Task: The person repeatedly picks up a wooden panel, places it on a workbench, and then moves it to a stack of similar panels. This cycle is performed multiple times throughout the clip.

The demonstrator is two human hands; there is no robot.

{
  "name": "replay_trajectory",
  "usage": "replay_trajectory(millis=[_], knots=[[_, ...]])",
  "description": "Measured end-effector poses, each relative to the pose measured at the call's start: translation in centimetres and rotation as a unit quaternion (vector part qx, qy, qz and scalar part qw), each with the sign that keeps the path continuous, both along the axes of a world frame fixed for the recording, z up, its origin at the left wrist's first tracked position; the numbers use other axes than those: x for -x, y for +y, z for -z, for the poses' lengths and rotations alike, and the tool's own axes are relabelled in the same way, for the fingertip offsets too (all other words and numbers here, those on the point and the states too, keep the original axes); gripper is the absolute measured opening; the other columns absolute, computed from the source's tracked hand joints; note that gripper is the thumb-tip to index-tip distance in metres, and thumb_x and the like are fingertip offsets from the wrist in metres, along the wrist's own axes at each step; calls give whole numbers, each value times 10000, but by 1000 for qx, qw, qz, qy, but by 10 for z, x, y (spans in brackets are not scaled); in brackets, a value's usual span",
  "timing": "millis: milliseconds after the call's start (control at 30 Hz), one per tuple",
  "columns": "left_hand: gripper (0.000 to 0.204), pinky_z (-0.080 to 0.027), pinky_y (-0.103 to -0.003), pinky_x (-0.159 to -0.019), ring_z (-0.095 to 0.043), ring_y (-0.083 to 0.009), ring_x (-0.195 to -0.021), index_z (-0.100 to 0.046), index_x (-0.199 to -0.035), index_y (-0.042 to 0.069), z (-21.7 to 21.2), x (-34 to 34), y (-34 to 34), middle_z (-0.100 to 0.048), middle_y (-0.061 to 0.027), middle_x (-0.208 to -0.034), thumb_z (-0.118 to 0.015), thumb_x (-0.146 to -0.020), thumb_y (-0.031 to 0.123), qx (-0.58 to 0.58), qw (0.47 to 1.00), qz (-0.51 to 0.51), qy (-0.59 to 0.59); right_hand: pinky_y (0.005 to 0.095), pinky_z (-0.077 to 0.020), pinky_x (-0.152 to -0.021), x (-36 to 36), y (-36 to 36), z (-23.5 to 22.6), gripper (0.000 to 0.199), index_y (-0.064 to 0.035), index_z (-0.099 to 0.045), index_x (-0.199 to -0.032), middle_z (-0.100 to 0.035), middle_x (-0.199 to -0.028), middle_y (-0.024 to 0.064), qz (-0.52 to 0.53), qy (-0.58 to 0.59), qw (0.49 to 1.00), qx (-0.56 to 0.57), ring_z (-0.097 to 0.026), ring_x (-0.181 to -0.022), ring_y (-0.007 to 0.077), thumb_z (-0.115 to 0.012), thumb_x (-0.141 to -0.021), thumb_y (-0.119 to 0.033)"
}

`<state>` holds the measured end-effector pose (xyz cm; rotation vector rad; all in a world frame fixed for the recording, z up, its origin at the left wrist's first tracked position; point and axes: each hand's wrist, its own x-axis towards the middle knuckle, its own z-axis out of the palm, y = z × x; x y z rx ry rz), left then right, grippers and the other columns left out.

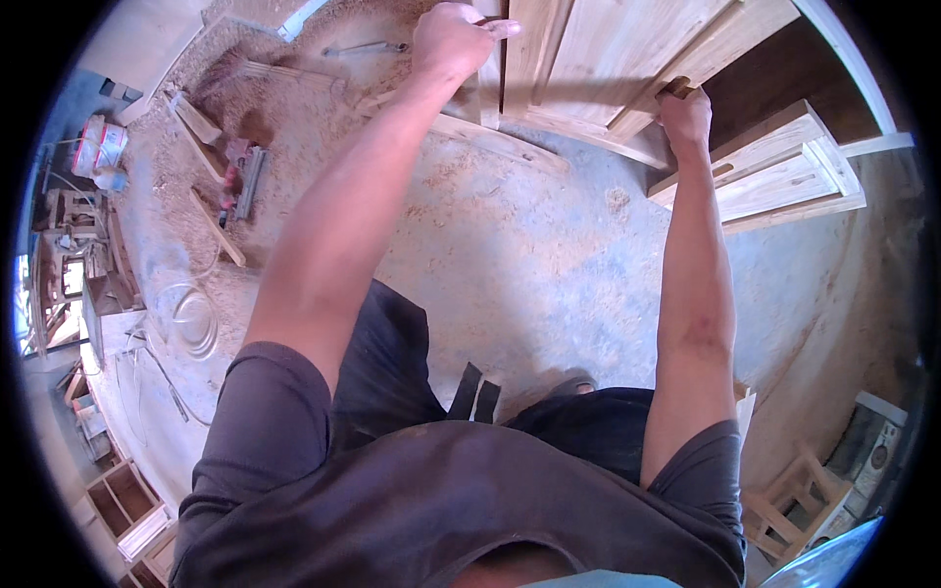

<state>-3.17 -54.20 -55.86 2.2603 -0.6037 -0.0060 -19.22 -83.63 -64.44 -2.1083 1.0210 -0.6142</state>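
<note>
Left hand curled over wooden door panel edge, right hand gripping its rail (fingers hidden)

red-and-white round tubs at far left on the sawdust floor, labelled

Concrete floor w/ sawdust, wood offcuts, power planer, coiled cable lying on it.
</note>
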Motion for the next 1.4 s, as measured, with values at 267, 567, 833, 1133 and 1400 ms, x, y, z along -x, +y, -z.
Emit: replay_trajectory(millis=[267, 567, 833, 1133, 1400], knots=[[497, -532, -446, -673, -667, -375, -695, -703, -768, -2, -1, -13, 5, -677, -225, -763, -761, -764, 492, -47, 997, -13, -62, 398, -524, -847, -7, 1, 6, 321, -3, -676, -1009, -715, -974, 200, 5, 7, 999, 35, -688, -973, 339, -723, -736, -163], [524, -531, -455, -688, -676, -378, -733, -671, -799, -7, 5, -15, 10, -682, -218, -773, -804, -720, 494, -52, 998, -20, -5, 399, -517, -814, -7, 10, 0, 251, -5, -664, -903, -709, -909, 178, 24, -42, 995, 89, -686, -891, 330, -746, -689, -108], [400, -538, -407, -725, -697, -316, -815, -663, -904, -32, 41, -15, 0, -705, -230, -883, -795, -799, 331, -45, 991, -15, -127, 401, -506, -809, 1, 30, -17, 244, -2, -655, -916, -709, -895, 164, 14, -29, 988, 153, -686, -880, 324, -750, -706, -81], [508, -511, -465, -859, -653, -399, -983, -640, -1116, -7, 182, -31, -2, -687, -231, -1027, -813, -762, 313, -108, 991, 78, 29, 392, -499, -828, -3, 19, -10, 236, -6, -645, -932, -707, -923, 163, -13, -15, 994, 109, -680, -906, 314, -744, -747, -113], [309, -507, -489, -833, -663, -397, -932, -697, -936, -8, 216, -40, -11, -694, -234, -892, -761, -805, 264, -102, 992, 71, -4, 391, -496, -856, -9, 26, -19, 298, -3, -639, -1015, -708, -944, 164, -21, 19, 991, 131, -677, -932, 326, -731, -757, -121]])
